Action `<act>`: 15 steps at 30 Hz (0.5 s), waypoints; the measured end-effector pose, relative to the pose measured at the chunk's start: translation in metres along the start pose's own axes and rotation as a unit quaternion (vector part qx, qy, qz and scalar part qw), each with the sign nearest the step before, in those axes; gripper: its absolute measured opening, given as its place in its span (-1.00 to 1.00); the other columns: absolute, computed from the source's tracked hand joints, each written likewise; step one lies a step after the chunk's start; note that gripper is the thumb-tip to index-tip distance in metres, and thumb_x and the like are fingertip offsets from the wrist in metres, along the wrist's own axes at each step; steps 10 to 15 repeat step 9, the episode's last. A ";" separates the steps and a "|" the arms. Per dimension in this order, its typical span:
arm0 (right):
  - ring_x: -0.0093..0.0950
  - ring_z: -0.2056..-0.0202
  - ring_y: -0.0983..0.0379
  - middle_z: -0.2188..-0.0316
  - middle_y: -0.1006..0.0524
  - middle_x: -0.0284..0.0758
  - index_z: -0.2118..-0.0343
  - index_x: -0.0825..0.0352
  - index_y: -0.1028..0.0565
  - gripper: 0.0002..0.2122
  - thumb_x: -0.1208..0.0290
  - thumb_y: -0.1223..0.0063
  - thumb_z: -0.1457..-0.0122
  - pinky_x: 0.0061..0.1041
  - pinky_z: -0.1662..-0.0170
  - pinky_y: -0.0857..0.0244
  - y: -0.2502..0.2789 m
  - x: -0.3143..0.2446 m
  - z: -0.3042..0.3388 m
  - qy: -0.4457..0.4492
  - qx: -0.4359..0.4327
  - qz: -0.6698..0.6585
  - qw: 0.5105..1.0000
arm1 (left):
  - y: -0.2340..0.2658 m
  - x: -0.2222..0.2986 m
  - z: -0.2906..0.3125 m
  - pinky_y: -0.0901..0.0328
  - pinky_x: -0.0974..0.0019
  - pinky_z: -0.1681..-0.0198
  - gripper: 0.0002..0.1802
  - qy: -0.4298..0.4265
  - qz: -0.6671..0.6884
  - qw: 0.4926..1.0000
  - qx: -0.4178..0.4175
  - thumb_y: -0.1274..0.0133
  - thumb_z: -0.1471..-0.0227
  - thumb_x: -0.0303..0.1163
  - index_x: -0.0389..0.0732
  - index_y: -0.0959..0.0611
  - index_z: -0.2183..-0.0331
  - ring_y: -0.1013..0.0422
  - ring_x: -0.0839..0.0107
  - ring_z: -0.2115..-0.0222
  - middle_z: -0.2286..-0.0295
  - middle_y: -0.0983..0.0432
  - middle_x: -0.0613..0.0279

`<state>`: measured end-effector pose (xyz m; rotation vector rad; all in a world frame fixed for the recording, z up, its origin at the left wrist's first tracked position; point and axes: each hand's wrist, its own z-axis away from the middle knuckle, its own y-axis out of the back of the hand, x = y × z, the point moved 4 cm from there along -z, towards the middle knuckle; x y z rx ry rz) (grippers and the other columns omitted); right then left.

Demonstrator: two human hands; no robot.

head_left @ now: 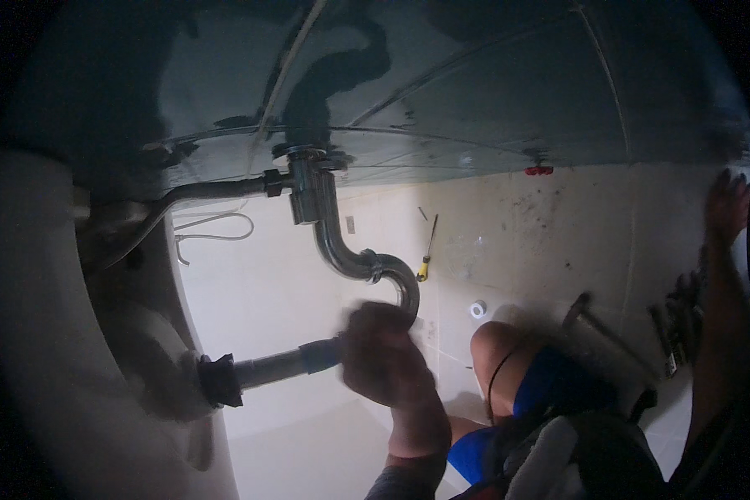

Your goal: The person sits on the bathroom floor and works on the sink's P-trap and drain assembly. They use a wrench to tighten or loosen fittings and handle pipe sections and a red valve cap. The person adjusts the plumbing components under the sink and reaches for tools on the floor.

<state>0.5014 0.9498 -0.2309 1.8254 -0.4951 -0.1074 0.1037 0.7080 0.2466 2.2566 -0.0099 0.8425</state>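
A chrome drain trap point(342, 250) comes from the wall fitting point(304, 167) and bends in an S below the white basin point(37, 317). My left hand point(383, 354) is closed round the joint where the trap's lower bend meets the straight tailpipe point(279, 367); it is slightly blurred and hides that joint. At the basin end of the tailpipe sits a dark collar point(220, 380). Far to the right, my right hand point(727, 208) is stretched out with its fingers apart, resting on a surface at the picture's edge.
A braided flexible hose point(217, 190) runs from the wall fitting toward the basin. On the light floor lie a yellow-handled screwdriver point(425, 265), a white tape roll point(477, 309), a hammer point(612, 333) and several dark tools point(682, 321). A red valve handle point(539, 170) juts from the tiled wall point(492, 100).
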 end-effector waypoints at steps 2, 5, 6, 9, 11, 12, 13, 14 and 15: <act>-0.15 -0.04 -0.46 -0.06 -0.47 -0.11 -0.12 0.25 -0.42 -0.49 -0.06 0.19 -0.34 -0.18 -0.03 -0.41 0.004 -0.011 0.006 0.007 -0.043 -0.002 0.999 | 0.005 0.015 -0.032 -0.26 0.39 0.37 -0.71 -0.076 0.032 0.986 0.147 -0.10 -0.15 -0.32 -0.36 -0.48 0.25 -0.33 0.46 0.45 0.38 -0.45 0.14; -0.15 -0.08 -0.43 -0.10 -0.44 -0.10 -0.15 0.25 -0.41 -0.49 -0.06 0.20 -0.34 -0.15 -0.09 -0.35 0.010 -0.011 -0.001 0.014 -0.073 0.036 0.997 | 0.004 0.009 -0.061 -0.32 0.35 0.28 -0.63 -0.065 -0.092 0.964 0.239 -0.14 -0.18 -0.31 -0.35 -0.47 0.09 -0.41 0.36 0.30 0.21 -0.43 0.07; -0.15 -0.09 -0.42 -0.12 -0.43 -0.09 -0.16 0.24 -0.40 -0.48 -0.07 0.21 -0.35 -0.13 -0.12 -0.32 0.020 -0.013 -0.001 -0.002 -0.070 0.031 0.997 | -0.004 0.005 -0.066 -0.36 0.32 0.23 -0.59 -0.009 -0.073 0.973 0.220 -0.15 -0.18 -0.32 -0.35 -0.44 0.04 -0.42 0.35 0.23 0.19 -0.43 0.06; -0.14 -0.13 -0.39 -0.17 -0.38 -0.10 -0.18 0.22 -0.38 -0.47 -0.07 0.22 -0.34 -0.07 -0.18 -0.23 0.011 -0.007 0.001 -0.008 -0.050 0.025 0.998 | -0.014 -0.009 -0.073 -0.47 0.29 0.20 -0.54 0.032 -0.089 0.984 0.152 -0.18 -0.16 -0.32 -0.34 -0.40 0.03 -0.49 0.33 0.23 0.21 -0.47 0.08; -0.14 -0.13 -0.39 -0.17 -0.38 -0.10 -0.18 0.22 -0.38 -0.47 -0.07 0.22 -0.34 -0.07 -0.18 -0.23 0.011 -0.007 0.001 -0.008 -0.050 0.025 0.998 | -0.014 -0.009 -0.073 -0.47 0.29 0.20 -0.54 0.032 -0.089 0.984 0.152 -0.18 -0.16 -0.32 -0.34 -0.40 0.03 -0.49 0.33 0.23 0.21 -0.47 0.08; -0.14 -0.13 -0.39 -0.17 -0.38 -0.10 -0.18 0.22 -0.38 -0.47 -0.07 0.22 -0.34 -0.07 -0.18 -0.23 0.011 -0.007 0.001 -0.008 -0.050 0.025 0.998 | -0.014 -0.009 -0.073 -0.47 0.29 0.20 -0.54 0.032 -0.089 0.984 0.152 -0.18 -0.16 -0.32 -0.34 -0.40 0.03 -0.49 0.33 0.23 0.21 -0.47 0.08; -0.14 -0.13 -0.39 -0.17 -0.38 -0.10 -0.18 0.22 -0.38 -0.47 -0.07 0.22 -0.34 -0.07 -0.18 -0.23 0.011 -0.007 0.001 -0.008 -0.050 0.025 0.998 | -0.014 -0.009 -0.073 -0.47 0.29 0.20 -0.54 0.032 -0.089 0.984 0.152 -0.18 -0.16 -0.32 -0.34 -0.40 0.03 -0.49 0.33 0.23 0.21 -0.47 0.08; -0.14 -0.13 -0.39 -0.17 -0.38 -0.10 -0.18 0.22 -0.38 -0.47 -0.07 0.22 -0.34 -0.07 -0.18 -0.23 0.011 -0.007 0.001 -0.008 -0.050 0.025 0.998 | -0.014 -0.009 -0.073 -0.47 0.29 0.20 -0.54 0.032 -0.089 0.984 0.152 -0.18 -0.16 -0.32 -0.34 -0.40 0.03 -0.49 0.33 0.23 0.21 -0.47 0.08; -0.14 -0.13 -0.39 -0.17 -0.38 -0.10 -0.18 0.22 -0.38 -0.47 -0.07 0.22 -0.34 -0.07 -0.18 -0.23 0.011 -0.007 0.001 -0.008 -0.050 0.025 0.998 | -0.014 -0.009 -0.073 -0.47 0.29 0.20 -0.54 0.032 -0.089 0.984 0.152 -0.18 -0.16 -0.32 -0.34 -0.40 0.03 -0.49 0.33 0.23 0.21 -0.47 0.08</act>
